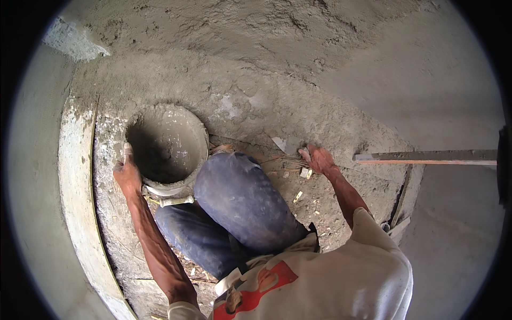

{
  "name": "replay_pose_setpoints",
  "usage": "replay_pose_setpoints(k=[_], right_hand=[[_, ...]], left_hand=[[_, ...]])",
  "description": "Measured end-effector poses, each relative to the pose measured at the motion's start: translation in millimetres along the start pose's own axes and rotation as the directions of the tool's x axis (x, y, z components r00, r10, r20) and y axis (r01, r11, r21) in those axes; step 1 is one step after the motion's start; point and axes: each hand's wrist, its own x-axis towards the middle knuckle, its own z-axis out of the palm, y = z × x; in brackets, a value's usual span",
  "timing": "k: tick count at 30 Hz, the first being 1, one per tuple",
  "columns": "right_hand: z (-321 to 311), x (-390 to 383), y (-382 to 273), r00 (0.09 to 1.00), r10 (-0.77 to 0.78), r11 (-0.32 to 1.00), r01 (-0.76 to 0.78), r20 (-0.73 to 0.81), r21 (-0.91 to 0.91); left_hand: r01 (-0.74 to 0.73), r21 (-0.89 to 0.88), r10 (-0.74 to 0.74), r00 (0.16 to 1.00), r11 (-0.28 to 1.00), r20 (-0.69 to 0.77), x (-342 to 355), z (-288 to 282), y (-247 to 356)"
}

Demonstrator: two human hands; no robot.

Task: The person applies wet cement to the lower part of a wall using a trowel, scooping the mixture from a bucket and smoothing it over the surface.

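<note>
My left hand [128, 173] is closed on the left rim of a round bucket [196, 125], its thumb up along the edge. The bucket is crusted with grey mortar, and some wet mortar [154, 160] lies in its shadowed bottom. To the right, close to the base of the mortar-covered wall, my right hand [318, 159] is closed on a small trowel. Its pale grey metal blade [288, 145] points left against the wall's foot; the fingers hide the handle. Between bucket and knee lies a tool with a pale, dirty handle [177, 201]; its head cannot be made out.
My bent knees [245, 197] fill the space between both hands. Rough mortar [256, 69] covers the wall ahead. A long straight bar [426, 157] juts in from the right. A whitish board [77, 176] runs along the left. Chips and scraps [297, 197] litter the floor.
</note>
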Motion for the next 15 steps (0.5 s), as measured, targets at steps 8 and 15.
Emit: replay_pose_setpoints(k=[8,15], right_hand=[[-68,110,12,0.961,0.078,0.997,-0.072,-0.264,0.033],[-103,48,-79,0.900,0.011,0.988,-0.077,-0.436,-0.134]], left_hand=[[0.018,0.028,-0.019,1.000,0.999,0.005,-11,-2,12],[-0.015,-0.021,0.014,1.000,1.000,-0.027,-17,9,15]])
